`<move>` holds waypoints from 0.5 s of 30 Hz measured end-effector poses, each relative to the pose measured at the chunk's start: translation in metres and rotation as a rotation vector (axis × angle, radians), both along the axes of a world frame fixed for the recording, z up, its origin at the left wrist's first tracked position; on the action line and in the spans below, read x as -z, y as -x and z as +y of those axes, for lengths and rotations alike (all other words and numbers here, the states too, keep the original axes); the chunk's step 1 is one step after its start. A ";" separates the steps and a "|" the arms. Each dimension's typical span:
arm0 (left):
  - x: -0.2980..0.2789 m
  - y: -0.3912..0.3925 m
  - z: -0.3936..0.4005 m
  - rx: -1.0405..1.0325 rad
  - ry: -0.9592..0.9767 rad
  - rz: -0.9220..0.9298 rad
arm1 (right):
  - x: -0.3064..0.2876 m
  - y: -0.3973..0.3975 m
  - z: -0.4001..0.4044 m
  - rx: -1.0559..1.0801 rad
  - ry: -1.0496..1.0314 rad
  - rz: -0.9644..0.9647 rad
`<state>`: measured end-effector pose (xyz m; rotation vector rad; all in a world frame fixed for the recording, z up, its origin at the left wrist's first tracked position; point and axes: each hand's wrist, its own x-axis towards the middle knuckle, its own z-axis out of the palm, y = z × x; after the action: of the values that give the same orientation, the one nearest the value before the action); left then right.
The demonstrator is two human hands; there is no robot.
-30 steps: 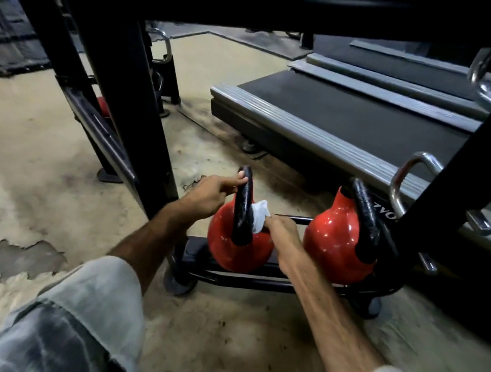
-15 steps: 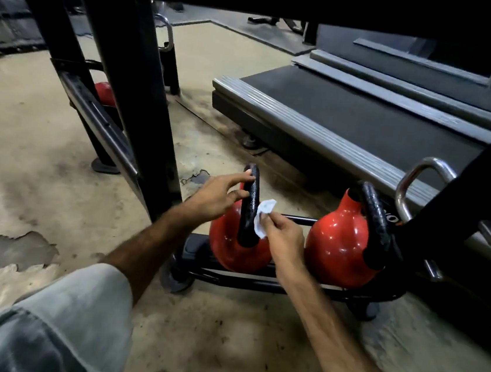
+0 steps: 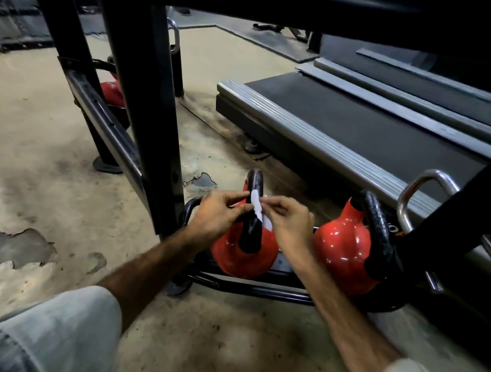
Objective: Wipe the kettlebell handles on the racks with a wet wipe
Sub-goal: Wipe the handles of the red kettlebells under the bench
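Low in the middle of the frame, both hands meet over a red kettlebell (image 3: 243, 257) that sits on the bottom rail of a black rack (image 3: 257, 289). The left hand (image 3: 214, 216) and the right hand (image 3: 289, 221) each pinch the white wet wipe (image 3: 256, 207) between thumb and fingertips, one hand on either side of it. The wipe hangs as a narrow crumpled strip just in front of the kettlebell's black handle (image 3: 251, 214), which rises upright between the two hands; whether the wipe touches the handle cannot be told.

To the right of centre, a second red kettlebell (image 3: 344, 249) stands on the same rail, close beside the first, its black handle (image 3: 376, 234) tilted toward the right. A thick black upright of the rack (image 3: 142, 113) crosses the upper left of the frame. Behind it, at left, part of another red kettlebell (image 3: 112, 94) shows on a lower shelf.

A treadmill deck (image 3: 352, 127) fills the upper right. The worn concrete floor (image 3: 26, 161) has flaked patches at lower left. Pale sleeves cover both upper arms at the bottom edge.
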<state>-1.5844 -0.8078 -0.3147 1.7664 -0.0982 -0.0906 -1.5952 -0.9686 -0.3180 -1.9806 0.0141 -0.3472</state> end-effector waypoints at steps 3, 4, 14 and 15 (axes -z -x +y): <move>0.003 -0.002 -0.001 -0.028 0.033 0.026 | -0.001 -0.007 0.000 -0.012 0.083 -0.045; 0.003 -0.002 -0.003 -0.038 0.048 0.035 | -0.004 -0.021 0.000 -0.005 0.110 -0.039; -0.002 0.003 0.000 0.016 0.104 0.146 | -0.020 -0.031 -0.006 -0.186 0.395 -0.142; -0.001 0.004 0.001 0.029 0.108 0.158 | -0.021 -0.025 -0.009 -0.234 0.444 -0.159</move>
<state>-1.5887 -0.8068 -0.3132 1.6437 -0.0137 -0.2409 -1.5701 -0.9777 -0.2973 -2.3543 -0.4258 -0.3769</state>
